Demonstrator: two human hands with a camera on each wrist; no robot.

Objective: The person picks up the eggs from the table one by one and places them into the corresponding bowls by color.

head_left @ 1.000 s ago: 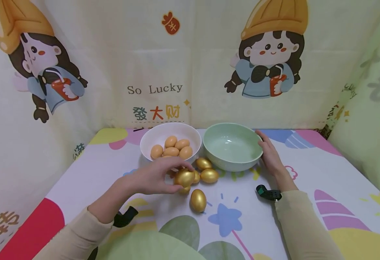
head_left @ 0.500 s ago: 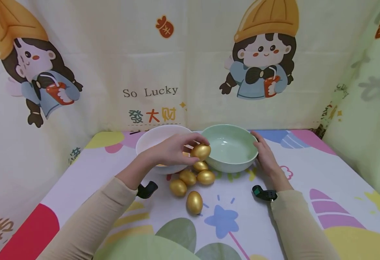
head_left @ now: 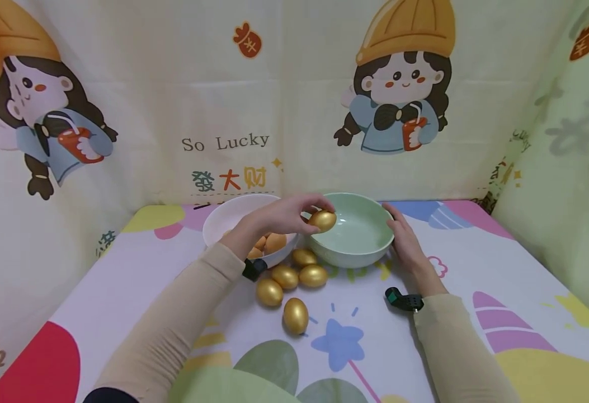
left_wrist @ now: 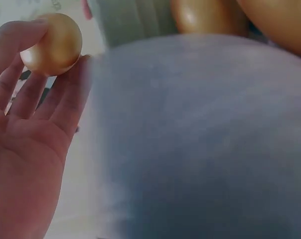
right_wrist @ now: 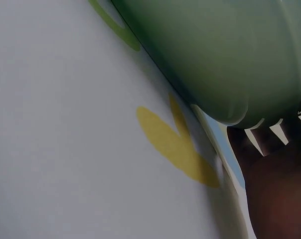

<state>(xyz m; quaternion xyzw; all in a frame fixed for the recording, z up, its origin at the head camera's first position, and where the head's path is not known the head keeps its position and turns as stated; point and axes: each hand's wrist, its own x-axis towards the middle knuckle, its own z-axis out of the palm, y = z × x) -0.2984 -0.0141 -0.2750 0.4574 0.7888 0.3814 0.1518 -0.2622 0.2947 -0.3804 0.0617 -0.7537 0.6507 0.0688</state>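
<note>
My left hand (head_left: 294, 215) pinches a shiny golden egg (head_left: 323, 221) between thumb and fingers, above the left side of the green bowl (head_left: 349, 258). The left wrist view also shows this golden egg (left_wrist: 58, 47) at the fingertips. My right hand (head_left: 409, 246) holds the green bowl at its right rim; its fingers partly hide behind the wall. No eggs show inside the visible part of that bowl. A white bowl (head_left: 218, 221) with several brown eggs (head_left: 276, 243) stands beside it, partly covered by my left arm. Several golden eggs (head_left: 296, 316) lie on the table in front.
The table (head_left: 395, 358) wears a colourful printed cloth. A cream printed curtain (head_left: 304, 112) hangs behind it and along both sides. Black straps with small devices (head_left: 404, 299) sit on the wrists. The two bowls stand close together near the back edge.
My left hand has lifted the golden egg from the group on the table and carried it up and right to the green bowl. The right hand has stayed at the bowl's rim.
</note>
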